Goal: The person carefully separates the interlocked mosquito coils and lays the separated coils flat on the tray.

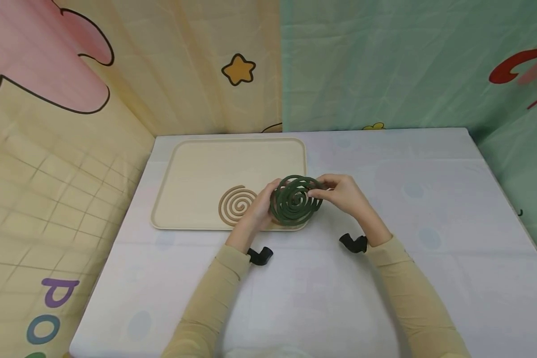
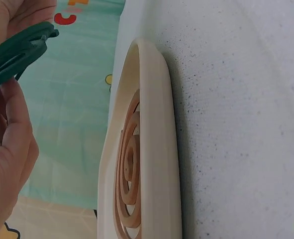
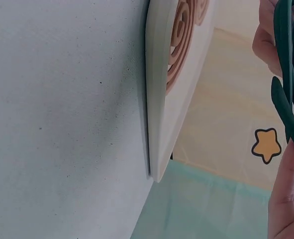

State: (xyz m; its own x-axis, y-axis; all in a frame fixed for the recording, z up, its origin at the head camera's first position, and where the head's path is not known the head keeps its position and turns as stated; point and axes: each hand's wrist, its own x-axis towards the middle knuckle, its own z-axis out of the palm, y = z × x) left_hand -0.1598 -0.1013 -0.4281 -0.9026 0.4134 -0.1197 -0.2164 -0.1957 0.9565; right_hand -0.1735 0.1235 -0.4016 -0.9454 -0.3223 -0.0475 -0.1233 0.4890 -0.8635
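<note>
Both hands hold a dark green mosquito coil (image 1: 295, 214), seemingly two nested spirals, above the front right corner of a cream tray (image 1: 197, 169). My left hand (image 1: 260, 208) grips its left edge from the side and below. At its right side my right hand (image 1: 342, 193) pinches it, thumb on top. In the right wrist view, a loose green end (image 3: 281, 102) sticks out from the other turns. A tan mosquito coil (image 1: 221, 206) lies flat in the tray beside my left hand. Another tan coil (image 3: 186, 50) lies under the green one, mostly hidden in the head view.
The tray's raised rim (image 2: 159, 149) runs along the front, close below the hands. A pale cloth covers the table (image 1: 429, 199). Printed curtains (image 1: 362, 64) stand behind and at both sides. Each wrist carries a black camera mount (image 1: 260, 256).
</note>
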